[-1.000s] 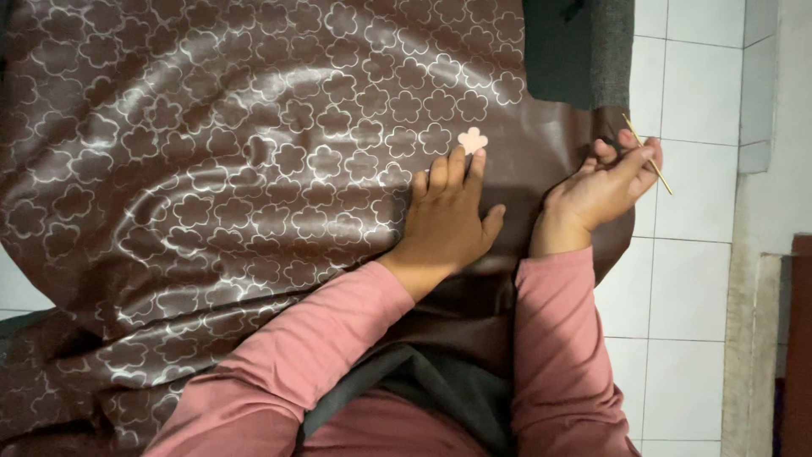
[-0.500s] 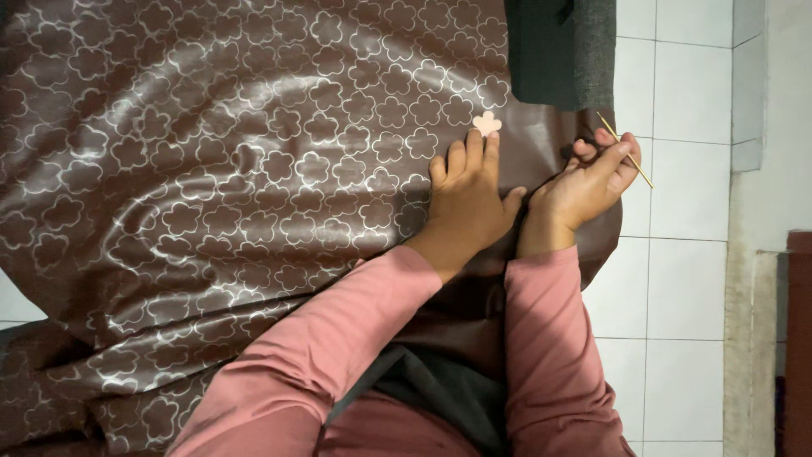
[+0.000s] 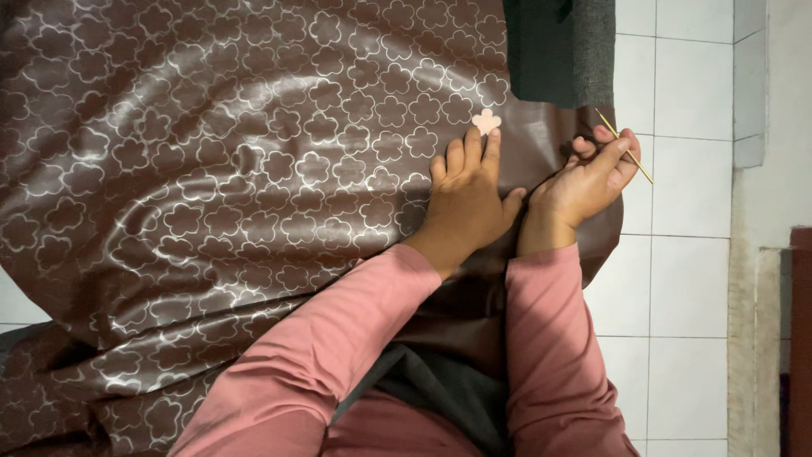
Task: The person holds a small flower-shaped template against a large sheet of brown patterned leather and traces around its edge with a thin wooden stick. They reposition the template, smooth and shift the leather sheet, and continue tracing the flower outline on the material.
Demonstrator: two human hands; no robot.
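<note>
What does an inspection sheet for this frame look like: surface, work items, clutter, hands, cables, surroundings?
Surface: white tiled floor, mostly covered by the sheet.
Work items: brown sheet with white flower outlines; small pale flower template on it; thin yellowish stick.
Clutter: dark grey cloth at the sheet's top edge.
Hands: left hand flat on the sheet, fingertips at the template; right hand pinches the stick.
Cables: nothing seen.
Surroundings: pale wall edge and dark reddish strip at right.
</note>
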